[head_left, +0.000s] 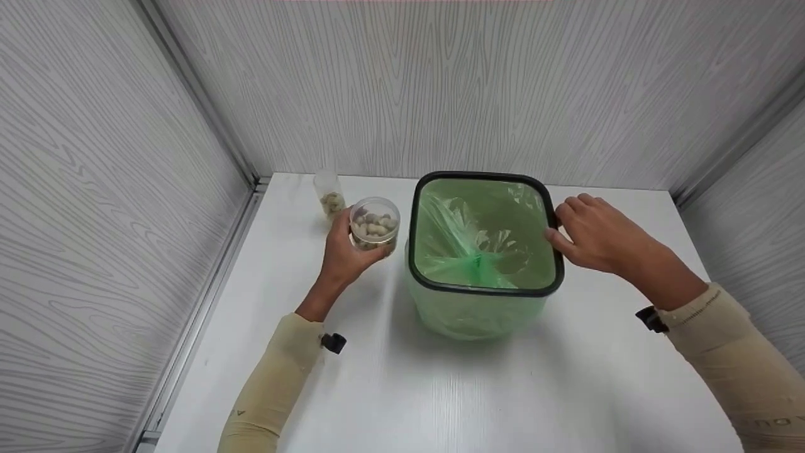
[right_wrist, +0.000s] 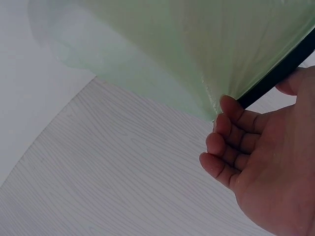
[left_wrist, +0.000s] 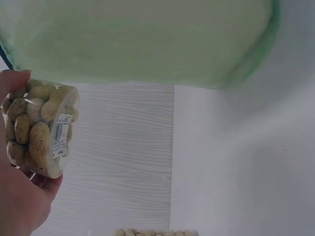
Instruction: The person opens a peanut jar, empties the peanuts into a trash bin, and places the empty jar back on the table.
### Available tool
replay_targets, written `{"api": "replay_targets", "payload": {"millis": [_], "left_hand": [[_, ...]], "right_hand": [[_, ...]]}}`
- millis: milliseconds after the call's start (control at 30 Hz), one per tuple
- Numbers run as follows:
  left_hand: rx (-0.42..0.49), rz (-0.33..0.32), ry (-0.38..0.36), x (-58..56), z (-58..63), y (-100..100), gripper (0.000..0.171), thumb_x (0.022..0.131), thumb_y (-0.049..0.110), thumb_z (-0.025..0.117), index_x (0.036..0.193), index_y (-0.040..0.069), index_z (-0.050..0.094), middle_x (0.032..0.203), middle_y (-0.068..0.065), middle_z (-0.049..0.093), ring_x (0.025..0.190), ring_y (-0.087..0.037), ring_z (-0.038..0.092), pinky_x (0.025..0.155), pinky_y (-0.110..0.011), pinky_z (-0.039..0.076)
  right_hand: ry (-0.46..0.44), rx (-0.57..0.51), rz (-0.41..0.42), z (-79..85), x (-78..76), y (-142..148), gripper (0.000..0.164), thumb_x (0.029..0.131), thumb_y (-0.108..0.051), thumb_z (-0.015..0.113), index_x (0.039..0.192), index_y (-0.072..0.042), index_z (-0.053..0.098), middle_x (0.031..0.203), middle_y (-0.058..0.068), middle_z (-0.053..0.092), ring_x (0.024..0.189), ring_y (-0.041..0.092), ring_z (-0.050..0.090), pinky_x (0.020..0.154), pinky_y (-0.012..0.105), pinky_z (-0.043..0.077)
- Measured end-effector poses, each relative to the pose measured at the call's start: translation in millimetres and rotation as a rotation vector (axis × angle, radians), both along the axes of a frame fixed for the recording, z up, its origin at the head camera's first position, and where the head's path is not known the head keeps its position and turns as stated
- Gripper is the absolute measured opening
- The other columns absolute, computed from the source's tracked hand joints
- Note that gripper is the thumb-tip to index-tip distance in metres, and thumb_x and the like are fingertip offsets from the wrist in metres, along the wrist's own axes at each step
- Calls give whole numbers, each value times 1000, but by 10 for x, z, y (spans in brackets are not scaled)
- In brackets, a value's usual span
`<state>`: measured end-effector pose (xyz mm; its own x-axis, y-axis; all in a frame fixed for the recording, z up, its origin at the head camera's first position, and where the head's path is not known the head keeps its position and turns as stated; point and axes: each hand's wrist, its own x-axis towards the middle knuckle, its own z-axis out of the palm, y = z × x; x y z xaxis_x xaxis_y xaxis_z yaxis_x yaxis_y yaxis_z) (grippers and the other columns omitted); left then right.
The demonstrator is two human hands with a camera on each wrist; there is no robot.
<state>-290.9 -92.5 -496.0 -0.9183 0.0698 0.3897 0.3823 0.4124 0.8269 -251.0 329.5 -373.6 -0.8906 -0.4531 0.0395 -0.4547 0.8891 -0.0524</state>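
In the head view my left hand (head_left: pixel 347 255) grips a clear round jar (head_left: pixel 375 224), thumb on one side and fingers on the other. Rounded tan and brown pieces, like pebbles, fill its lower part. A barcode label (left_wrist: pixel 61 136) shows on the jar's base in the left wrist view. To the right stands a bin (head_left: pixel 481 318) with a black rim (head_left: pixel 487 290), lined with a green bag (head_left: pixel 449 248). My right hand (head_left: pixel 594 234) pinches the rim's right side between thumb and fingers, the fingertips (right_wrist: pixel 230 105) against the liner in the right wrist view.
A second clear container (head_left: pixel 327 189) with small pale pieces stands behind my left hand. The white table (head_left: pixel 440 396) has wood-grain panels (head_left: pixel 402 88) at its back and sides. A metal rail (head_left: pixel 207 296) runs along the left edge.
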Motion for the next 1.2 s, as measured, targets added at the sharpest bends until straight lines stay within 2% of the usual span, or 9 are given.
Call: {"api": "replay_targets", "payload": {"millis": [233,433,600,800,1000,1200], "left_hand": [[-25,-15,53,73,192,17,86,70,36,87,139,6,46,133,-9,54,123,-19,53,105,-45,46],[-59,-22,88,125,290,41,87,69,34,88,138,3,45,133,-14,54,123,-22,52,106,-46,45],[-68,-35,123,164,384,41,89,69,33,88,139,4,43,134,-10,51,124,-24,52,105,-45,46],[-82,-51,193,213,504,44,87,70,35,87,139,7,44,134,-13,49,122,-20,50,102,-44,48],[-110,-60,281,266,621,76,85,69,35,86,138,7,45,132,-13,49,118,-22,50,97,-44,50],[-144,-71,339,333,761,146,86,67,36,85,137,7,45,131,-13,51,118,-22,49,99,-43,48]], "right_hand": [[29,6,15,2,9,1,42,100,-34,47,104,6,59,103,19,63,98,35,55,92,51,44],[43,11,18,-14,24,11,40,100,-33,48,102,5,60,101,18,63,95,34,55,90,50,44],[56,19,22,-10,27,6,40,99,-33,48,102,5,60,101,18,63,94,33,55,89,50,45],[83,32,33,12,37,0,39,99,-32,48,101,5,59,99,18,62,91,33,54,86,49,45],[139,54,49,11,38,-3,36,98,-30,48,97,5,57,91,16,58,85,31,51,77,46,43],[191,50,76,4,46,0,35,97,-29,49,94,5,56,87,16,57,81,31,50,74,47,43]]}}
